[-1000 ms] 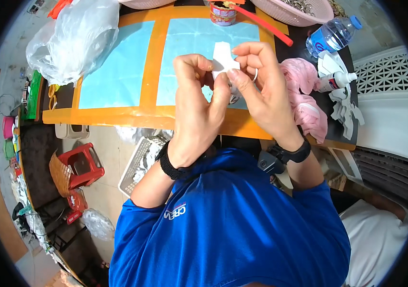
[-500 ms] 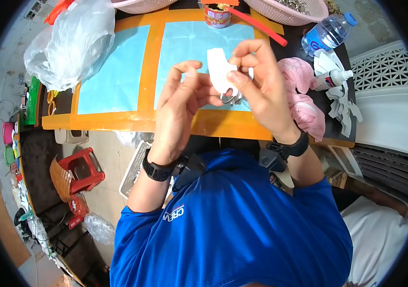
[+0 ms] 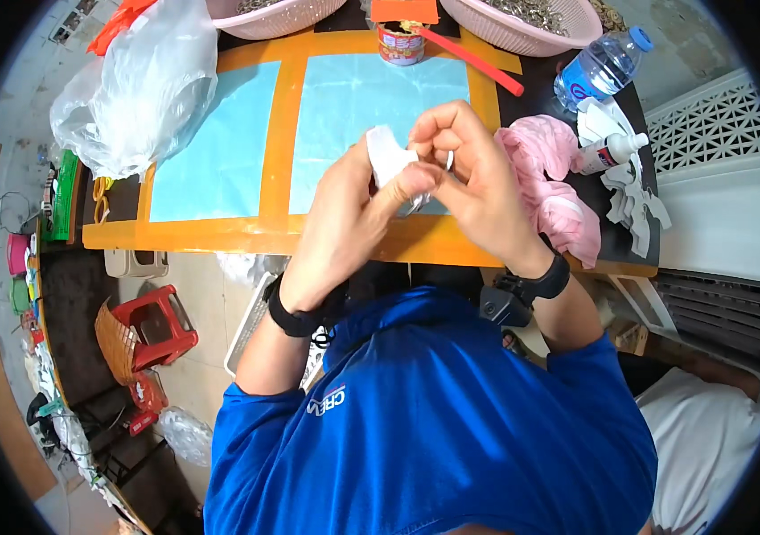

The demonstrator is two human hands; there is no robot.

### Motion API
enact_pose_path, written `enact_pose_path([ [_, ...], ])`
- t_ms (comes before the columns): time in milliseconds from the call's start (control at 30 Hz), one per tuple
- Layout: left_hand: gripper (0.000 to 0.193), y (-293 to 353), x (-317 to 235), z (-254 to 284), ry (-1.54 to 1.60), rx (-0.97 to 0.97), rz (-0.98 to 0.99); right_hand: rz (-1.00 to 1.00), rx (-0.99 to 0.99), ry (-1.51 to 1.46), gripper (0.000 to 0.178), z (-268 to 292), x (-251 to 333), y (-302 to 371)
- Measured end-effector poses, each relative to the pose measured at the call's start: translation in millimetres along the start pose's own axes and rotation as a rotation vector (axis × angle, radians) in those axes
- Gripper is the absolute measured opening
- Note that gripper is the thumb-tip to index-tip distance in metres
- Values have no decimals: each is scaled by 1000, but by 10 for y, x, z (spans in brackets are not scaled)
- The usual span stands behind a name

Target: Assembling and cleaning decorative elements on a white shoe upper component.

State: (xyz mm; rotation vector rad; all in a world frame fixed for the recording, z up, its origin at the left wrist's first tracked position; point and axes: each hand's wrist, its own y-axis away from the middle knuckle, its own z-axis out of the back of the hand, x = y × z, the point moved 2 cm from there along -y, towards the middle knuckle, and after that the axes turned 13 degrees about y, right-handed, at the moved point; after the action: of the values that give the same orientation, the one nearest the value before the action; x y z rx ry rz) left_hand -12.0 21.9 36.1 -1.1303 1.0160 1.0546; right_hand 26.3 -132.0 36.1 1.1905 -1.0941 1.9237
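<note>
Over the near edge of the table, my left hand (image 3: pixel 344 209) is closed around a white scrap of cloth or paper (image 3: pixel 389 153), its thumb laid across the lower part. A small shiny metal piece (image 3: pixel 417 204) shows just under that thumb, partly hidden by the fingers. My right hand (image 3: pixel 480 201) meets the left from the other side, its fingers curled. Its thumb and the left thumb come together at the lower edge of the scrap. A thin silvery bit (image 3: pixel 449 160) shows between the right fingers; whether it belongs to the metal piece I cannot tell.
Pale blue sheets (image 3: pixel 219 147) bordered by orange tape cover the table. Behind are a can (image 3: pixel 400 48) with a red stick (image 3: pixel 478 64) and a pink basket (image 3: pixel 567 36) of metal parts. Pink cloth (image 3: pixel 536 143) and a water bottle (image 3: pixel 601 71) lie right; a plastic bag (image 3: pixel 143 89) left.
My left hand has closed in toward the right, its thumb now over the scrap. The scrap has shifted down and left, and the metal piece below it is more covered.
</note>
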Motion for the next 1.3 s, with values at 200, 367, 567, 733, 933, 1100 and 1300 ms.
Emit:
enact_pose_path([
  [200,25,-65,76,-4,615,-103,172,-295,3,-379,14,136,71,-63],
  [367,21,-108,82,-38,630,-364,-22,88,-355,-59,16,259,55,157],
  [567,16,-33,-21,-242,633,-398,-44,-331,-176,-178,19,-226,77,334],
  [733,31,63,-25,-264,1017,-164,267,-300,-262,-366,16,-276,-45,324],
  [933,42,128,2,-128,855,-272,317,-314,-161,-327,18,-134,-47,290],
  [1100,32,94,135,199,384,-208,95,-321,-61,-167,14,-60,-86,276],
  [1300,36,69,15,48,523,-136,174,-308,-22,-101,12,-69,-96,268],
])
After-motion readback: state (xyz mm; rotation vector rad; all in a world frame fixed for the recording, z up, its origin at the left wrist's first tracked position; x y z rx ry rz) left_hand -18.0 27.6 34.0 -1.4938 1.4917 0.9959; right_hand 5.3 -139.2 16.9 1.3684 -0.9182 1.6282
